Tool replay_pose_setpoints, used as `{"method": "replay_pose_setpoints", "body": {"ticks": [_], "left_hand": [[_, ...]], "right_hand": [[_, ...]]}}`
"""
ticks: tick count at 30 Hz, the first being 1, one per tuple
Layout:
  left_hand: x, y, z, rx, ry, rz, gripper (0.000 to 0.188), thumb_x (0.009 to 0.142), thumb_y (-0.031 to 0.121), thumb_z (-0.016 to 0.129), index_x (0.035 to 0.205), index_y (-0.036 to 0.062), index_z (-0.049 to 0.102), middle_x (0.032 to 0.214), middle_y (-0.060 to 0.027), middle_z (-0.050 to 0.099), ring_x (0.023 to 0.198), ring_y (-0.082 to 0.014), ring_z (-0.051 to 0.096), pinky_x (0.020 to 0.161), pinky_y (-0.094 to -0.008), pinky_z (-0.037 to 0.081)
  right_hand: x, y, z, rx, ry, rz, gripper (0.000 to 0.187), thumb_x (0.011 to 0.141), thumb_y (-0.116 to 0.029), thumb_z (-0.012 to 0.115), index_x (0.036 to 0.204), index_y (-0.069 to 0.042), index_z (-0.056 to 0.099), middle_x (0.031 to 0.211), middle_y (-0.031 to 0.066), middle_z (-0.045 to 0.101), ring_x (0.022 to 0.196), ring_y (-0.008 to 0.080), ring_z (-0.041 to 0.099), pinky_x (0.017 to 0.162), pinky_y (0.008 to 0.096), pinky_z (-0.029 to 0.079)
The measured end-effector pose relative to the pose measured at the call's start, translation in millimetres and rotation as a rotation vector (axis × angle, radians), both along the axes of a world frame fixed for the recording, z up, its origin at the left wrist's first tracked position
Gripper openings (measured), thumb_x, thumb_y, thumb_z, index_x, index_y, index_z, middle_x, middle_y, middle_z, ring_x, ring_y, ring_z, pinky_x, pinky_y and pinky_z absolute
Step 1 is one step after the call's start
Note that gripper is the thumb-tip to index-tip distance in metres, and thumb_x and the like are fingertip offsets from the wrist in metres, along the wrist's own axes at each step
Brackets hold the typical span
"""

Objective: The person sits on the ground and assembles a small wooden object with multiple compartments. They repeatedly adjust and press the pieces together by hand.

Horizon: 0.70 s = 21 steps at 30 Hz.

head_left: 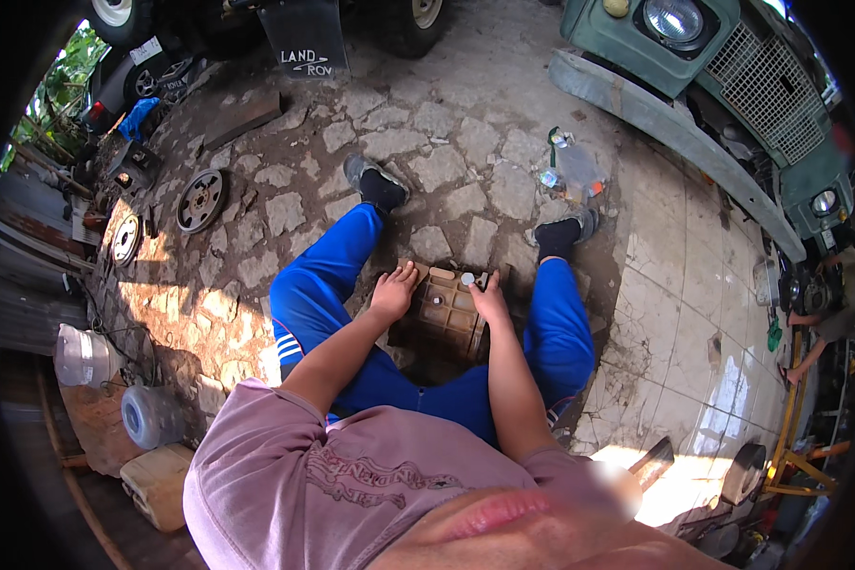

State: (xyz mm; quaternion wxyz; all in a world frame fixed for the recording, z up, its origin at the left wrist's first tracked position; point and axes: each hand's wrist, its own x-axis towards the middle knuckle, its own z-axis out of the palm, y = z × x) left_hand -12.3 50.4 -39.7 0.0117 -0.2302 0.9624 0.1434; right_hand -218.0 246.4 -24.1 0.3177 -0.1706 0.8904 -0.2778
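Note:
A ribbed, rusty-brown metal casing (444, 318) sits on the ground between my legs. My left hand (395, 293) lies on its far left corner, fingers stretched out along the edge. At the far right corner, my right hand (489, 298) grips the casing's edge, with the thumb on the near side and the fingers toward the far side. Just by that thumb is a small round whitish piece (467, 279); whether I touch it cannot be made out. The casing's lower end is in shadow.
Around my feet is uneven stone paving (432, 166), with pale tiles (660, 285) to the right. Clear plastic litter (578, 166) lies near my right foot. Wheel rims (202, 200) and a water jug (152, 416) are left. A green vehicle's bumper (674, 142) juts in. Another person's arm (807, 361) shows far right.

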Motion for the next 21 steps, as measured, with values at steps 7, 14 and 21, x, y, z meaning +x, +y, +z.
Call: {"method": "replay_pose_setpoints", "body": {"ticks": [7,14,21], "left_hand": [[4.1,-2.8,1.5,-0.038,-0.007,0.002,0.051,0.108,0.029,0.054,0.156,0.0127,0.051,0.17,-0.0075,0.041,0.146,-0.0296,0.052,0.116,-0.0496,0.043],[-4.8,-8.0,18.3,0.029,-0.056,-0.028,0.058,0.1,0.028,0.065,0.154,0.0115,0.053,0.166,-0.0077,0.047,0.131,-0.0274,0.064,0.107,-0.0448,0.051],[-3.3,-17.0,14.9,-0.12,0.051,-0.037,0.068,0.092,0.023,0.072,0.155,0.0101,0.052,0.165,-0.0071,0.049,0.121,-0.0258,0.068,0.101,-0.0441,0.053]], "right_hand": [[2.7,-2.3,-7.8,-0.025,0.012,-0.01,0.106,0.097,-0.056,0.065,0.171,-0.005,0.008,0.154,0.0386,0.047,0.139,0.0509,0.053,0.116,0.0518,0.046],[2.5,-3.1,-5.1,0.01,-0.016,-0.018,0.105,0.098,-0.055,0.065,0.171,-0.007,0.008,0.156,0.0381,0.045,0.141,0.05,0.052,0.116,0.0521,0.045],[0.8,-2.6,-13.1,-0.01,-0.004,0.0,0.104,0.098,-0.055,0.065,0.171,-0.007,0.008,0.158,0.0373,0.043,0.142,0.0496,0.052,0.117,0.052,0.045]]}}
